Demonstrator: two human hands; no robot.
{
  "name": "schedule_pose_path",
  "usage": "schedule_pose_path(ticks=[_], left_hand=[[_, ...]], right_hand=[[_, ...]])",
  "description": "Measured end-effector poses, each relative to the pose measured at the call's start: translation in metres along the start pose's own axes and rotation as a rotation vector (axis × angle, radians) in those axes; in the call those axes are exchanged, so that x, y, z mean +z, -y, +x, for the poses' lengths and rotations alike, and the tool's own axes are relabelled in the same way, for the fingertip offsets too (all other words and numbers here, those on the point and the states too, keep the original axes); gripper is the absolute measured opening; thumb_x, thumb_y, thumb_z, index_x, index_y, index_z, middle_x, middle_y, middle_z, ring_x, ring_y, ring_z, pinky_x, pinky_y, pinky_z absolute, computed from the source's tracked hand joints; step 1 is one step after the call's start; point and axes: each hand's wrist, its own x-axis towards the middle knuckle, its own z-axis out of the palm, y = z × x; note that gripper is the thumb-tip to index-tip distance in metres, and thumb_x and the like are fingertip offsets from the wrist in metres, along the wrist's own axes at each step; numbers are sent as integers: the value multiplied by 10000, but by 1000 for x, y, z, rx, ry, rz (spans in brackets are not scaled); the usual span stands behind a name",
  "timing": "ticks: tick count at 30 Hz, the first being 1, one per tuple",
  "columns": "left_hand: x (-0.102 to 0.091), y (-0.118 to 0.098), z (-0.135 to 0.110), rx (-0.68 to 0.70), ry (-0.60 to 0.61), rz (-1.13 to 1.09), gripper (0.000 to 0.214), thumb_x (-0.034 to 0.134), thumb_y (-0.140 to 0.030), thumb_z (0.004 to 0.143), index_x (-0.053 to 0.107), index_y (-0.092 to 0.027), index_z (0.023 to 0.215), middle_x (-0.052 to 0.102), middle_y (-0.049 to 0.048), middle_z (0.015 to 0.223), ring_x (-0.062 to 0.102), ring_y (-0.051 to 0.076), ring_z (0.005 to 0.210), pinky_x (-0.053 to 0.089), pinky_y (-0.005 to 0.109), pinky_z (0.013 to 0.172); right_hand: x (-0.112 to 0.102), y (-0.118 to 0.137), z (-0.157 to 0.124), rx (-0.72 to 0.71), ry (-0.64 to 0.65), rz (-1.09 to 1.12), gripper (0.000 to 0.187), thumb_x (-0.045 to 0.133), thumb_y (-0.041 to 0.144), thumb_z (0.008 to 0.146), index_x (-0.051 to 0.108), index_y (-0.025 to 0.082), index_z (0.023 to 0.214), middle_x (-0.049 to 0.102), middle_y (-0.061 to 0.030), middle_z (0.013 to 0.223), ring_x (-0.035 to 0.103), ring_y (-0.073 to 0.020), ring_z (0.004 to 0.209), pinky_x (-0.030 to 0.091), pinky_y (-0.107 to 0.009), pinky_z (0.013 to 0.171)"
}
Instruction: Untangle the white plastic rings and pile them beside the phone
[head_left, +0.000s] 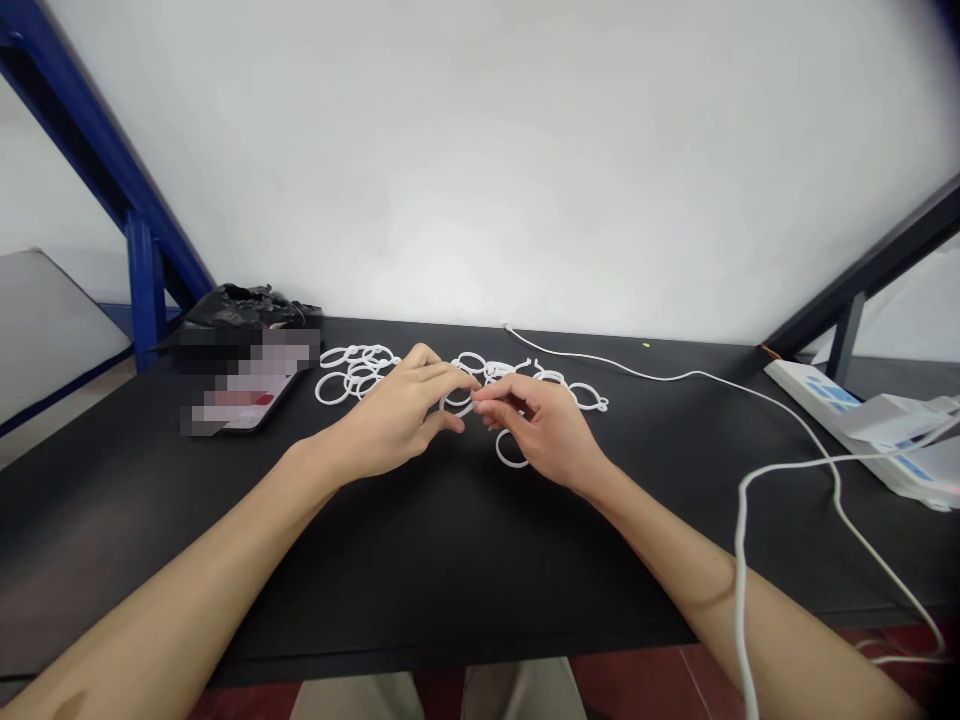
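A white ring (447, 410) is worked between two hands above a black tabletop (450, 560).
The ring sits between the hands at center, its edge apparently pinched in the fingertip grip of the right hand (484, 398); the left hand (459, 405) arches over it, back upward, thumb and forefinger spread. Handling this single piece appears to be the step underway, and the move seems to call for a steady pinch and fine fingertip control. Both forearms angle inward from the lower corners, near more rings (330, 400) lying beyond.
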Motion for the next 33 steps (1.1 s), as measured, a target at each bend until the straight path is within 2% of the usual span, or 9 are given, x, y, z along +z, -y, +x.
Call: schedule_pose_path(ticks=[4,7,10,14,17,20,26,30,33], left_hand=[[-3,9,2,-92,-84,155,336,543,-350,919,587,-221,1226,655,56,1143,468,257,1051,452,401,913],[-7,27,-1,-318,-160,393,403,498,-408,921,611,-156,1215,657,115,1156,477,315,1095,430,457,939],[-11,46,-9,-539,-134,588,442,451,-429,918,628,-147,1210,655,157,1144,491,368,1102,434,492,900],[-14,52,-14,-667,-112,696,470,424,-456,909,649,-159,1195,652,181,1144,501,408,1105,443,518,855],[-15,43,-10,-635,-176,628,469,443,-462,903,661,-155,1182,642,163,1201,476,410,1167,420,533,928],[-13,26,-2,-490,-207,327,444,481,-481,904,650,-198,1200,649,91,1234,489,331,1206,418,461,1000],[5,-2,6,-403,-122,-253,536,562,-562,869,545,-268,1317,670,43,1190,640,222,992,513,374,889],[16,-2,7,-349,-196,-357,459,615,-484,863,571,-237,1248,687,43,1127,643,211,978,525,381,882],[20,0,7,-312,-242,-263,445,616,-430,865,557,-234,1260,665,48,1111,623,209,975,529,387,861]], right_hand=[[5,-8,2,-118,-103,-211,192,597,258,920,658,206,1095,726,-45,966,664,-183,869,548,-355,826],[8,-14,4,-245,-29,-539,223,578,238,929,651,192,1135,684,-95,1082,578,-244,1040,485,-444,951],[11,-19,4,-280,67,-780,220,572,193,919,674,171,1113,624,-137,1158,508,-277,1104,452,-471,982],[12,-21,5,-247,112,-862,122,583,159,907,700,185,931,617,-117,1078,500,-262,1035,464,-439,928],[11,-17,5,-246,105,-807,128,558,153,920,676,180,877,616,-114,1037,500,-246,980,466,-421,894],[9,-11,4,-237,27,-633,104,551,169,931,653,182,922,600,-96,1002,518,-218,943,466,-391,881],[8,-2,3,-68,-90,-95,55,560,229,932,613,215,937,626,-23,941,595,-140,823,487,-287,755],[7,0,3,-19,-48,-34,83,547,238,925,626,215,924,665,-25,929,615,-143,817,491,-287,740],[8,0,2,-22,-64,-70,125,510,219,929,634,217,948,689,-29,925,632,-152,828,502,-302,761]])
